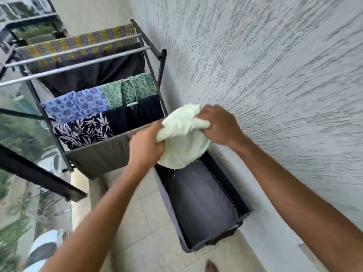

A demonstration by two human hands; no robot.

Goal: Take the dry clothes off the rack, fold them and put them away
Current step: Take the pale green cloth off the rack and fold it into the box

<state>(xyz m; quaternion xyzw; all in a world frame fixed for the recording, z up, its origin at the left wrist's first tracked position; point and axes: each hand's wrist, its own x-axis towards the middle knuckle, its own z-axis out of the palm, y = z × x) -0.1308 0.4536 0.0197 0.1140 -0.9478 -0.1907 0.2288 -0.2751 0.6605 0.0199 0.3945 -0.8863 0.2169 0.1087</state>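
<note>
A pale green cloth [182, 138] is bunched between both hands, just above the far end of a dark grey fabric basket [220, 195]. My left hand [145, 146] grips its left edge and my right hand [218, 124] grips its right side. The drying rack [155, 54] stands beyond, against the wall. On it hang a purple floral cloth [78, 107], a green floral cloth [127, 91], a black-and-white leaf-print cloth [82, 130], dark garments [141, 112], a grey cloth [100, 154] and a yellow checked cloth [78, 44].
A rough plastered wall [275, 75] runs along the right, close to the basket. A balcony railing [35, 173] with a drop behind it runs along the left. The floor is pale tile [141, 222]. A bare foot [211, 266] shows at the bottom edge.
</note>
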